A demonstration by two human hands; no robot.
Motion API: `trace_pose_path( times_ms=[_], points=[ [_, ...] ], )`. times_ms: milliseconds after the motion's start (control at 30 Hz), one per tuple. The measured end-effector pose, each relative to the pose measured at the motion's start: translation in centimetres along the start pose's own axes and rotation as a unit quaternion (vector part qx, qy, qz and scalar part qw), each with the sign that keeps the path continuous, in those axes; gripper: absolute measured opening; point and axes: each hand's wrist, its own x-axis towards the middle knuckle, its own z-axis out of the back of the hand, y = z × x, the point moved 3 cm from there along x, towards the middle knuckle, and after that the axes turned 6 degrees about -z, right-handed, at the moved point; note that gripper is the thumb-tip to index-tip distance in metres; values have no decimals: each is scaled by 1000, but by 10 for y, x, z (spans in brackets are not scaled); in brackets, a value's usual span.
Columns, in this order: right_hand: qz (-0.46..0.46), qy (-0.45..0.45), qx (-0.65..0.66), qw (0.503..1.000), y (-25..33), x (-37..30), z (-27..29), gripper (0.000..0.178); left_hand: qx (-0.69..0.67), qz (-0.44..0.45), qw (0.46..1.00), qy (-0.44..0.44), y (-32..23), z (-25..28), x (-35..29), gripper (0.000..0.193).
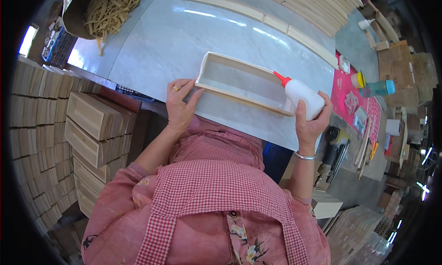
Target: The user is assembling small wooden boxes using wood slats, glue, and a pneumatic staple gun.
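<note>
A long, narrow wooden frame [244,99] lies on the grey marbled table [156,44], and the tabletop shows through its middle. My left hand [181,103] pinches the frame's near left corner between thumb and fingers. In my right hand [312,122] is a white squeeze bottle [304,98], tilted over the frame's right end. Its red nozzle [282,79] points to the upper left, with the tip at the far rail. The bottle hides part of the frame's right end. Whether anything is coming out of the tip, I cannot tell.
Thin wooden strips [230,10] and stacked slats [308,9] lie along the table's far side. A bin of tan strips [110,11] stands at the far left. Finished-looking wooden boxes [85,115] are piled at left. A nail gun [332,145] sits at right, near a pink mat [340,83].
</note>
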Motion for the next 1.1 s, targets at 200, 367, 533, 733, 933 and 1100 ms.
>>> trace_pose_path(
  times_ms=[200, 367, 533, 733, 933, 1100],
  points=[
    [-39, -22, -14, 999, -19, -5, 24, 52, 11, -5, 1000, 5, 1, -1, 0, 35],
    [-13, -68, -23, 997, -31, -7, 38, 54, 19, -8, 1000, 8, 3, -2, 0, 35],
    [-21, -83, -20, 996, -38, -9, 47, 54, 20, -4, 1000, 10, 4, -3, -2, 35],
    [-27, -84, -23, 996, -39, -16, 53, 54, 26, -2, 1000, 14, -1, -1, -2, 34],
    [-55, -75, -27, 995, -32, -35, 67, 54, 27, -2, 999, 16, -2, -2, -2, 34],
    [-70, -68, -41, 994, -22, -58, 80, 54, 27, -6, 1000, 12, -1, -3, -1, 33]
  ],
)
